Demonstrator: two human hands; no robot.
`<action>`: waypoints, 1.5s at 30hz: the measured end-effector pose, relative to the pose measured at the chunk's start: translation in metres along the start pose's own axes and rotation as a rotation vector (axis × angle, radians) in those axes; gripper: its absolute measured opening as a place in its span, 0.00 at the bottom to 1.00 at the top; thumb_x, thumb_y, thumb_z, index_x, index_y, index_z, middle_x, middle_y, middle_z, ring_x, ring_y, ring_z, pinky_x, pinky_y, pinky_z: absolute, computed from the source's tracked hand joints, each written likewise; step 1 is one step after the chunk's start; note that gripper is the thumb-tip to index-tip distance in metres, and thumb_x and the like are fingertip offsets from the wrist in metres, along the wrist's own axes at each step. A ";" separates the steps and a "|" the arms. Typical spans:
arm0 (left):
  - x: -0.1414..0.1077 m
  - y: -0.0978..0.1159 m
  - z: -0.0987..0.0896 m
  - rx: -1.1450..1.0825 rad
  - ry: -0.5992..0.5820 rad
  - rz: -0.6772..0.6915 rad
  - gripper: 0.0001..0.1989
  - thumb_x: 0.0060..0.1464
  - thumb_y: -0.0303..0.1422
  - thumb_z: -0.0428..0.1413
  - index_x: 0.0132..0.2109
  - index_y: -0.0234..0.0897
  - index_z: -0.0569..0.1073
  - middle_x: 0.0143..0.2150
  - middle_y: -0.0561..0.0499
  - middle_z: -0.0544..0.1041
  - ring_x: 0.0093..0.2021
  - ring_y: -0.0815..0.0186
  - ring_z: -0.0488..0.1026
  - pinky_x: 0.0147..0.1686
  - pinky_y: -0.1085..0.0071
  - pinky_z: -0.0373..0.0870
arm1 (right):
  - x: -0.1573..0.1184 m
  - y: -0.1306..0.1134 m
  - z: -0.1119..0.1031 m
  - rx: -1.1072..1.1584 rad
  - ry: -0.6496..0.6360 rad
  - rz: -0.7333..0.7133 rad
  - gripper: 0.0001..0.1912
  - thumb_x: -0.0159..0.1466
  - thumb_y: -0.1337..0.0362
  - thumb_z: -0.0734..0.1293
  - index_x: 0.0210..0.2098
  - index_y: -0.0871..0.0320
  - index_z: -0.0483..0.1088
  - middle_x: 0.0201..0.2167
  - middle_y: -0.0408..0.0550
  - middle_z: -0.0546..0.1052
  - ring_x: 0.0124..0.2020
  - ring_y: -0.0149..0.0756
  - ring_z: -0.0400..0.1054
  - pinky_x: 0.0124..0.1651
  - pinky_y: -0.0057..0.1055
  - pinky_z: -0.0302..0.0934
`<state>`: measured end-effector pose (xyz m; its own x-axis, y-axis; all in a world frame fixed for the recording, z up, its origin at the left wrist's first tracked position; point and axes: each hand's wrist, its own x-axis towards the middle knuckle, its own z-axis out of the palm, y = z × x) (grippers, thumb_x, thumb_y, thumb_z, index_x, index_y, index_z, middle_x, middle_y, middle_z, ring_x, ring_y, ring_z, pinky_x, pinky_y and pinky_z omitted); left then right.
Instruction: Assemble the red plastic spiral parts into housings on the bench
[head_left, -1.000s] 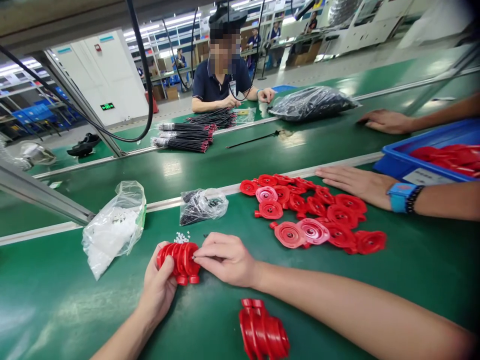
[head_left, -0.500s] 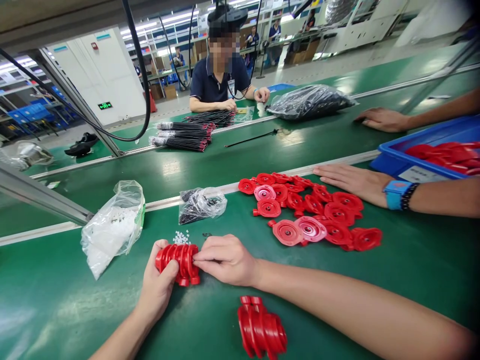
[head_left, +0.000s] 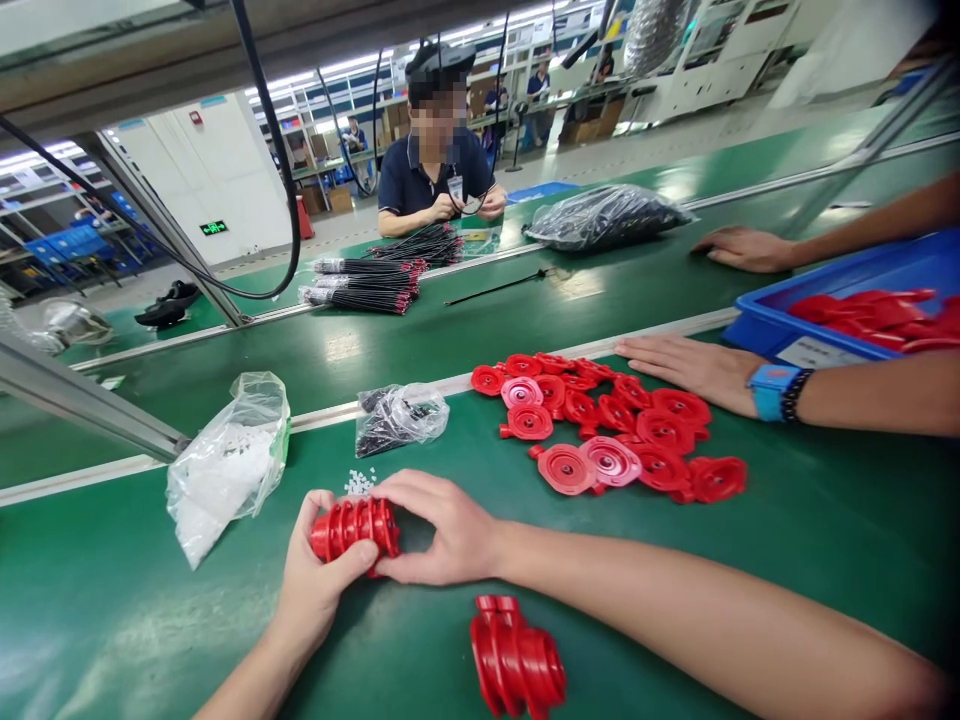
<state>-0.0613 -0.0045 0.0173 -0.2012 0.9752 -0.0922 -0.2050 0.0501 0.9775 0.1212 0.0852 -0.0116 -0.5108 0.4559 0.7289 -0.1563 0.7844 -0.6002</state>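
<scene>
A stack of ribbed red discs (head_left: 352,528) lies on its side between my two hands. My left hand (head_left: 322,570) wraps round its left part, thumb along the front. My right hand (head_left: 442,530) curves round the right end, fingertips on top and thumb at the lower edge. Small white pieces (head_left: 360,482) lie just behind the stack. A second red stack (head_left: 516,660) rests on the green table (head_left: 120,630) nearer to me. Loose red discs (head_left: 600,420) are spread to the right, a few of them pinkish.
Behind my hands are a bag of white pieces (head_left: 225,470) and a bag of black parts (head_left: 401,418). At right, another person's hands (head_left: 690,370) rest near a blue bin (head_left: 757,320). A person (head_left: 435,170) sits opposite, beside black cable bundles (head_left: 367,285).
My right hand has gone from a pinch at the stack's right end to a wider grip round it. The person opposite has brought both hands together. The view has shifted slightly.
</scene>
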 end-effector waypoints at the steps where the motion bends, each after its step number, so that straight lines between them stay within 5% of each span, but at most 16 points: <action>1: -0.002 0.001 0.002 0.006 -0.007 0.004 0.31 0.42 0.36 0.75 0.43 0.43 0.60 0.40 0.55 0.79 0.34 0.67 0.78 0.34 0.76 0.75 | 0.000 0.001 0.000 -0.048 -0.011 -0.035 0.30 0.63 0.53 0.76 0.58 0.61 0.69 0.45 0.55 0.78 0.44 0.41 0.73 0.49 0.37 0.70; 6: -0.007 0.003 0.007 -0.005 -0.022 -0.098 0.30 0.46 0.38 0.74 0.43 0.44 0.59 0.35 0.57 0.77 0.29 0.68 0.75 0.27 0.75 0.74 | 0.004 0.004 -0.003 -0.245 -0.051 -0.095 0.24 0.59 0.51 0.74 0.47 0.61 0.73 0.31 0.47 0.75 0.29 0.37 0.67 0.34 0.33 0.66; 14: -0.014 0.000 0.007 -0.143 -0.012 -0.249 0.29 0.46 0.37 0.74 0.44 0.44 0.61 0.32 0.59 0.73 0.27 0.69 0.73 0.27 0.72 0.77 | 0.010 0.003 -0.006 -0.218 -0.104 -0.101 0.23 0.56 0.51 0.73 0.44 0.61 0.74 0.25 0.42 0.72 0.24 0.34 0.62 0.30 0.31 0.60; 19: -0.009 0.004 0.005 -0.076 -0.041 -0.251 0.30 0.46 0.41 0.73 0.46 0.44 0.62 0.31 0.58 0.75 0.23 0.69 0.72 0.22 0.73 0.73 | 0.025 -0.010 -0.027 -0.296 -0.385 -0.068 0.21 0.54 0.54 0.76 0.41 0.60 0.75 0.27 0.42 0.73 0.26 0.34 0.64 0.31 0.30 0.58; 23: -0.011 0.005 0.003 0.200 -0.140 -0.165 0.25 0.53 0.46 0.68 0.43 0.44 0.60 0.27 0.60 0.72 0.23 0.69 0.70 0.26 0.73 0.68 | 0.043 -0.026 -0.064 -0.598 -0.682 0.226 0.19 0.57 0.53 0.78 0.41 0.57 0.77 0.33 0.46 0.76 0.32 0.38 0.70 0.33 0.30 0.57; 30: -0.028 -0.001 0.013 0.721 -0.374 0.062 0.16 0.52 0.38 0.68 0.40 0.42 0.69 0.44 0.49 0.77 0.42 0.57 0.73 0.44 0.65 0.69 | 0.046 -0.009 -0.105 -1.229 -0.698 0.690 0.11 0.61 0.67 0.75 0.42 0.67 0.78 0.42 0.65 0.77 0.47 0.56 0.71 0.48 0.41 0.64; 33: -0.024 0.001 0.010 0.765 -0.423 0.176 0.09 0.57 0.37 0.65 0.38 0.42 0.72 0.47 0.45 0.77 0.49 0.53 0.72 0.51 0.61 0.66 | 0.045 -0.008 -0.097 -1.259 -0.663 0.636 0.19 0.62 0.66 0.75 0.50 0.70 0.76 0.49 0.69 0.74 0.52 0.61 0.68 0.49 0.44 0.64; 35: -0.019 0.002 0.005 0.736 -0.451 0.218 0.05 0.61 0.36 0.61 0.38 0.41 0.73 0.44 0.45 0.77 0.46 0.54 0.72 0.49 0.62 0.67 | 0.044 -0.013 -0.083 -1.160 -0.642 0.515 0.12 0.68 0.65 0.71 0.49 0.64 0.77 0.49 0.63 0.74 0.51 0.55 0.69 0.47 0.40 0.64; 39: -0.001 0.003 -0.012 0.708 -0.276 0.307 0.10 0.67 0.34 0.53 0.36 0.41 0.74 0.37 0.47 0.77 0.37 0.58 0.72 0.40 0.66 0.66 | 0.036 -0.020 -0.050 -0.886 -0.674 0.364 0.11 0.74 0.65 0.63 0.39 0.57 0.78 0.40 0.51 0.75 0.36 0.38 0.72 0.35 0.32 0.59; 42: 0.018 0.002 -0.029 0.808 -0.021 0.359 0.04 0.63 0.34 0.58 0.39 0.42 0.77 0.34 0.49 0.77 0.32 0.59 0.70 0.34 0.67 0.64 | 0.027 -0.019 -0.035 -0.866 -0.719 0.333 0.10 0.73 0.66 0.64 0.40 0.59 0.76 0.39 0.50 0.75 0.31 0.36 0.71 0.30 0.31 0.53; 45: 0.034 0.001 -0.046 0.915 0.049 0.399 0.06 0.62 0.33 0.56 0.40 0.42 0.79 0.38 0.47 0.79 0.36 0.56 0.74 0.38 0.65 0.68 | 0.020 -0.015 -0.029 -0.891 -0.736 0.346 0.09 0.73 0.66 0.63 0.40 0.59 0.76 0.39 0.50 0.75 0.31 0.36 0.71 0.29 0.32 0.49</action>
<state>-0.1122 0.0188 0.0065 -0.1384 0.9479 0.2869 0.6988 -0.1118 0.7065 0.1376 0.0948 0.0220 -0.8154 0.5776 0.0377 0.5740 0.8153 -0.0769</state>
